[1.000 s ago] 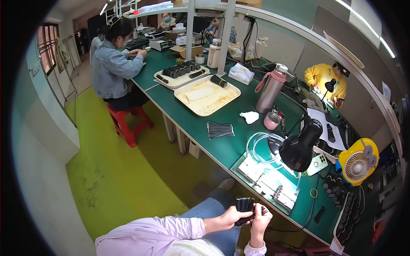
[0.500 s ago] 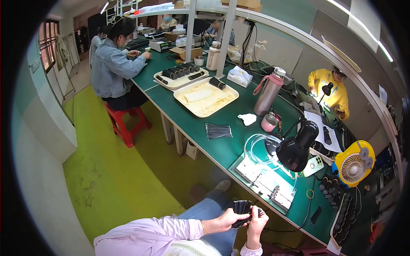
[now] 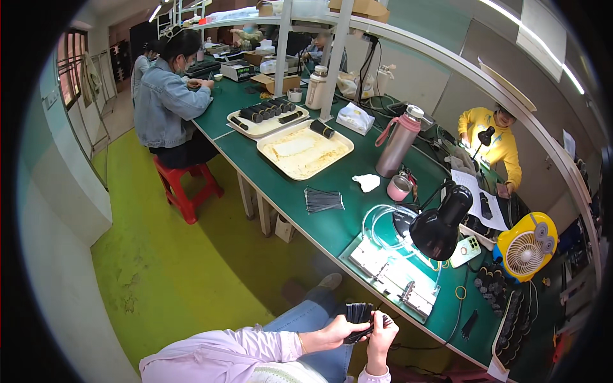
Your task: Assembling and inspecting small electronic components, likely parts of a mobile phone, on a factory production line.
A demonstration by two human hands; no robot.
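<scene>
Above my lap, just off the front edge of the bench, my left hand (image 3: 338, 332) is closed around a bundle of short black wires (image 3: 359, 311). My right hand (image 3: 383, 333) pinches at the right side of the same bundle, and its fingertips partly hide the wires there. On the green bench (image 3: 255, 167) ahead lies a loose fan of similar black wires (image 3: 324, 200). A metal fixture (image 3: 391, 276) with clear tubing stands nearest my hands, brightly lit by a black desk lamp (image 3: 440, 223).
A cream tray (image 3: 300, 171) holds one black bundle; another tray (image 3: 257, 135) behind it holds several. Right of them stand a steel flask (image 3: 399, 142), a pink cup (image 3: 400, 187), a phone (image 3: 465, 252) and a yellow fan (image 3: 529, 247). Co-workers sit at far left and far right.
The view has shifted slightly. Both my hands keep hold of the wire bundle in nearly the same pose. The co-worker at left has moved their hands a little.
</scene>
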